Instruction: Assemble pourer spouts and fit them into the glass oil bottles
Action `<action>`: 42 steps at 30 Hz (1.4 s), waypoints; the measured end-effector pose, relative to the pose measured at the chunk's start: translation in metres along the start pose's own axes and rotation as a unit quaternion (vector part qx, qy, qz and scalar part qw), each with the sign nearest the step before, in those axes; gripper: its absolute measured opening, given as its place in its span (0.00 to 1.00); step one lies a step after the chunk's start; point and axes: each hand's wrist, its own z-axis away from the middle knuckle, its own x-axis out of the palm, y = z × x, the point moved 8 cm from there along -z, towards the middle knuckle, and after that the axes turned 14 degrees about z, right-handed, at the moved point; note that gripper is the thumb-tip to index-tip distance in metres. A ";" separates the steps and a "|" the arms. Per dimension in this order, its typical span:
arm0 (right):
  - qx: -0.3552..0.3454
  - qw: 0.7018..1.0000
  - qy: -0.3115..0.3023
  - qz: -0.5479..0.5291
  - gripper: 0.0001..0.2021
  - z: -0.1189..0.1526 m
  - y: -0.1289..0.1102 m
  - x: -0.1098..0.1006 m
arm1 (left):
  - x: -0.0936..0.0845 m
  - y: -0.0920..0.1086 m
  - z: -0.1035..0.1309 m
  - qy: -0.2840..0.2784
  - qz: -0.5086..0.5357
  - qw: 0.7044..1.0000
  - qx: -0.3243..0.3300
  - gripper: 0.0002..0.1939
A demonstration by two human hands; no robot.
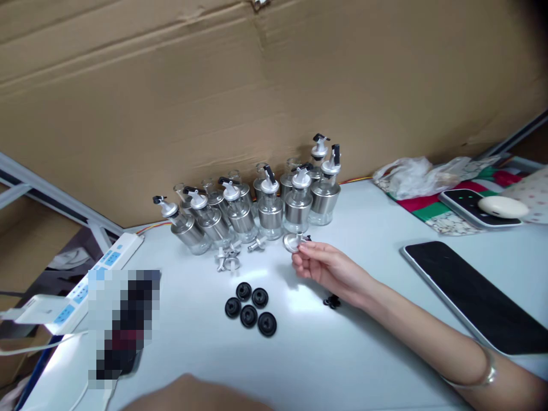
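My right hand (321, 265) pinches a silver pour spout (291, 243) with a round flange, just above the table in front of the bottles. Low in the view is my left hand (192, 395), blurred and cut off, with its fingers out of sight. Several loose silver spout parts (232, 264) lie left of my right hand. Nearer to me sit several round black stoppers (249, 315). Small black pieces (331, 301) lie partly behind my right wrist. Along the back stand glass bottles with metal bands (270, 213); the front ones carry spouts with black levers.
A cardboard wall (257, 114) rises behind the bottles. On the left are a white power strip (81, 294) and a pixelated dark object (128, 325). To the right lie a black-topped flat device (475, 297), a plastic bag (422, 177) and a small device with a cream oval object (503, 207).
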 end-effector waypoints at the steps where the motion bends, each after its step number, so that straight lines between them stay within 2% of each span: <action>1: 0.009 1.000 -0.018 -0.016 0.17 0.000 0.002 0.003 | -0.009 -0.003 -0.006 0.037 -0.003 0.999 -0.011 0.13; 3: 0.026 0.997 -0.053 -0.044 0.17 0.003 0.005 0.009 | -0.031 -0.017 -0.017 0.138 -0.019 0.990 -0.037 0.14; 4: 0.037 0.995 -0.072 -0.057 0.17 0.004 0.007 0.013 | -0.043 -0.028 -0.018 0.212 -0.033 0.975 -0.056 0.14; 5: 0.048 0.992 -0.090 -0.068 0.17 0.006 0.009 0.016 | -0.057 -0.035 -0.015 0.304 -0.069 0.948 -0.057 0.12; 6: 0.060 0.989 -0.109 -0.077 0.17 0.009 0.011 0.020 | -0.061 -0.038 -0.014 0.343 -0.116 0.932 -0.035 0.11; 9: 0.097 0.978 -0.160 -0.090 0.16 0.015 0.018 0.030 | -0.049 -0.044 -0.013 0.321 -0.207 0.923 0.041 0.13; 12: 0.126 0.968 -0.192 -0.096 0.18 0.019 0.024 0.037 | -0.040 -0.048 -0.007 0.309 -0.158 0.936 0.067 0.14; 15: 0.128 0.970 -0.193 -0.075 0.19 0.020 0.027 0.038 | -0.036 -0.043 -0.008 0.306 -0.117 0.942 0.069 0.14; 18: 0.072 0.977 -0.190 0.058 0.20 0.017 0.019 0.035 | -0.038 -0.039 -0.010 0.319 -0.122 0.938 0.063 0.12; 20: 0.011 0.968 -0.151 0.200 0.20 0.014 0.006 0.024 | -0.040 -0.039 -0.010 0.325 -0.131 0.935 0.059 0.11; 21: -0.021 0.953 -0.118 0.279 0.19 0.012 -0.002 0.016 | -0.041 -0.041 -0.010 0.327 -0.137 0.933 0.052 0.11; 23: -0.075 0.896 -0.056 0.433 0.13 0.012 -0.020 0.000 | -0.042 -0.047 -0.008 0.332 -0.150 0.931 0.033 0.11; 25: -0.110 0.834 -0.059 0.538 0.09 0.014 -0.029 -0.009 | -0.043 -0.053 -0.005 0.332 -0.163 0.929 0.011 0.11; 26: -0.111 0.815 -0.079 0.563 0.08 0.015 -0.030 -0.012 | -0.043 -0.055 -0.004 0.332 -0.167 0.929 0.003 0.10; 28: -0.095 0.795 -0.120 0.587 0.06 0.018 -0.026 -0.016 | -0.042 -0.057 -0.002 0.334 -0.171 0.927 -0.006 0.10; 32: -0.044 0.779 -0.173 0.601 0.06 0.021 -0.014 -0.019 | -0.042 -0.059 0.003 0.344 -0.168 0.924 -0.018 0.11; 36: -0.006 0.776 -0.174 0.606 0.06 0.020 -0.008 -0.021 | -0.037 -0.062 0.000 0.318 -0.161 0.934 -0.021 0.11; 42: -0.009 0.777 -0.171 0.606 0.08 0.019 -0.006 -0.020 | -0.037 -0.065 -0.002 0.309 -0.155 0.938 -0.026 0.12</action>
